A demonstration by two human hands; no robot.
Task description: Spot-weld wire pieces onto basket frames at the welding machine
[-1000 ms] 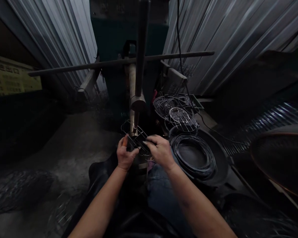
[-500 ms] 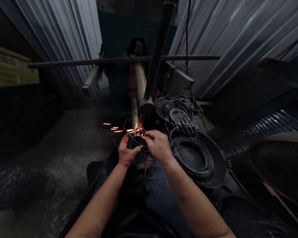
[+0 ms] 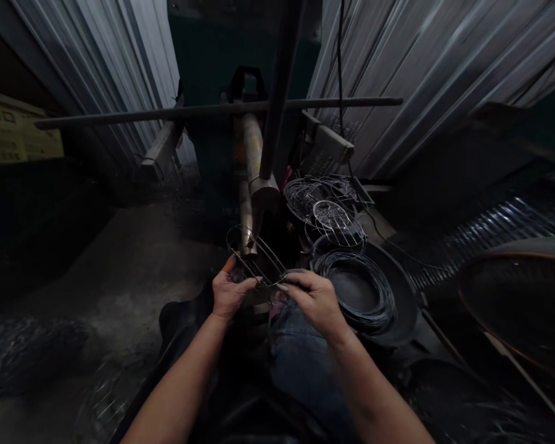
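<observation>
Left hand (image 3: 229, 293): grasping wire rack (image 3: 255, 259), 7 o'clock edge.
Right hand (image 3: 315, 299): pinching rack, 4 o'clock edge.
Wire coils (image 3: 354, 290): 3 o'clock.

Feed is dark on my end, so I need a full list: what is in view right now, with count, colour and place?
wire rack: one, dark metal, round with cross bars, held in both hands under the machine's upper arm
welding machine: one, dark green body with a brass-coloured arm, straight ahead
horizontal bar: one, dark, across the machine
wire rings: a stack, count unclear, black, in a dark pan at right
finished wire racks: a pile, silvery, behind the rings
cable: one, black, hanging at right
corrugated sheets: grey, walls on both sides
left hand: grips the rack's near left edge
right hand: pinches the rack's near right edge
</observation>
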